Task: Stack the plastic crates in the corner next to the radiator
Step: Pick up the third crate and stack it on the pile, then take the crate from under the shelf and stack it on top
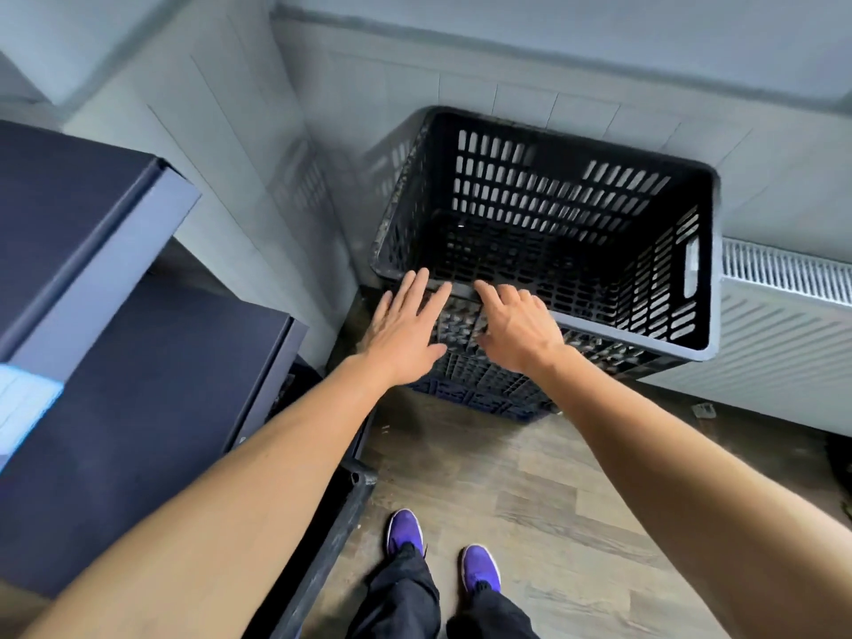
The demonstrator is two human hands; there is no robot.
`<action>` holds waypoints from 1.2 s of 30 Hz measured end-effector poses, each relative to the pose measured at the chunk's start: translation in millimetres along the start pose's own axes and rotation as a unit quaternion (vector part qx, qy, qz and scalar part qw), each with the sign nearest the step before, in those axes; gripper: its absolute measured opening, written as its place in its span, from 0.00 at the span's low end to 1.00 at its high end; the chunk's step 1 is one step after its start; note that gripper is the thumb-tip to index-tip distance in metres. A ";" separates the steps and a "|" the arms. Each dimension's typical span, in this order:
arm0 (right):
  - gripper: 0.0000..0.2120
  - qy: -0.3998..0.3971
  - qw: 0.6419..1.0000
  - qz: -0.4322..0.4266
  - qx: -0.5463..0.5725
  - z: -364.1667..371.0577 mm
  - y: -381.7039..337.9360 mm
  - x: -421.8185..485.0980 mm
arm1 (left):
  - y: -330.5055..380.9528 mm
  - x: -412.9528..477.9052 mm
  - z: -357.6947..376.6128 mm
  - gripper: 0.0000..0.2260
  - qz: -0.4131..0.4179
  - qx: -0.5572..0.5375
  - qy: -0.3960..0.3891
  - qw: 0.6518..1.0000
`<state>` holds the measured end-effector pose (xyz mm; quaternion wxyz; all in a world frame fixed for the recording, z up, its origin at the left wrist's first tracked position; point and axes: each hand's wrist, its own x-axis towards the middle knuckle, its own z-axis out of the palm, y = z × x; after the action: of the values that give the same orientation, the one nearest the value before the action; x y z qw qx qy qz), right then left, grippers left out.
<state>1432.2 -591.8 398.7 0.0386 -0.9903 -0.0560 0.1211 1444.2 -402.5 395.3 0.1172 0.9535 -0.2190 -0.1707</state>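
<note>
A black slotted plastic crate (pixel 576 200) stands in the room's corner, on top of another crate (pixel 484 389) whose dark blue side shows beneath it. A white radiator (pixel 783 315) runs along the wall just right of the stack. My left hand (pixel 405 329) and my right hand (pixel 516 329) hover side by side at the top crate's near rim, fingers spread and pointing at it. Both hands hold nothing. Whether the fingertips touch the rim I cannot tell.
Dark navy cabinets or boxes (pixel 115 315) stand at the left, close to the stack. A black bar or frame (pixel 341 523) runs along the wooden floor (pixel 530 500) beside them. My purple shoes (pixel 405 532) stand on the floor below the crates. Tiled walls meet behind the stack.
</note>
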 end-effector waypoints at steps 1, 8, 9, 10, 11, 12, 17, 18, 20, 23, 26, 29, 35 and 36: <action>0.40 0.004 1.000 -0.007 0.000 -2.1 1.0 -7.9 | 5.2 -6.9 1.2 0.38 -0.011 -0.008 0.002 1.000; 0.35 -0.040 0.996 -0.069 0.032 -22.9 9.3 -58.6 | 51.3 -67.1 8.6 0.32 -0.102 -0.094 0.011 0.990; 0.34 -0.043 0.995 -0.080 0.034 -23.4 9.3 -64.1 | 55.6 -75.6 12.1 0.32 -0.112 -0.102 0.011 0.988; 0.32 -0.048 0.994 -0.092 0.034 -23.2 8.4 -70.2 | 60.0 -85.7 16.1 0.31 -0.124 -0.110 0.010 0.986; 0.31 -0.055 0.992 -0.104 0.034 -22.1 7.1 -75.5 | 63.4 -94.9 20.8 0.31 -0.136 -0.119 0.011 0.983; 0.31 -0.065 0.990 -0.116 0.035 -19.7 4.5 -80.3 | 66.1 -104.8 26.0 0.31 -0.150 -0.128 0.014 0.980; 0.29 -0.119 0.974 -0.188 0.045 7.3 -26.0 -97.5 | 70.7 -153.6 56.9 0.30 -0.221 -0.155 0.032 0.962; 0.28 -0.129 0.969 -0.206 0.045 15.2 -35.4 -100.9 | 69.4 -164.0 63.9 0.30 -0.235 -0.156 0.034 0.959; 0.27 -0.150 0.959 -0.239 0.043 29.3 -54.3 -109.3 | 65.5 -184.0 77.9 0.29 -0.266 -0.166 0.035 0.949; 0.25 -0.177 0.940 -0.290 0.037 50.3 -84.3 -122.0 | 59.0 -217.2 97.2 0.28 -0.324 -0.193 0.039 0.925; 0.24 -0.204 0.920 -0.333 0.035 66.6 -111.5 -133.0 | 53.1 -249.3 115.2 0.27 -0.370 -0.208 0.048 0.904; 0.24 -0.217 0.906 -0.362 0.031 81.9 -134.0 -141.3 | 47.2 -278.5 133.7 0.27 -0.416 -0.222 0.053 0.880; 0.24 -0.244 0.886 -0.394 0.021 123.3 -171.1 -152.7 | 33.7 -319.5 178.6 0.26 -0.475 -0.236 0.053 0.846; 0.24 -0.248 0.884 -0.397 0.018 130.9 -176.0 -154.8 | 32.0 -324.7 187.8 0.27 -0.481 -0.241 0.049 0.842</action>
<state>1233.1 -427.9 324.3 0.0857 -0.8224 -0.4496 0.3379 1086.7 -309.8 322.2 0.2573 0.8878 0.3207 -0.2066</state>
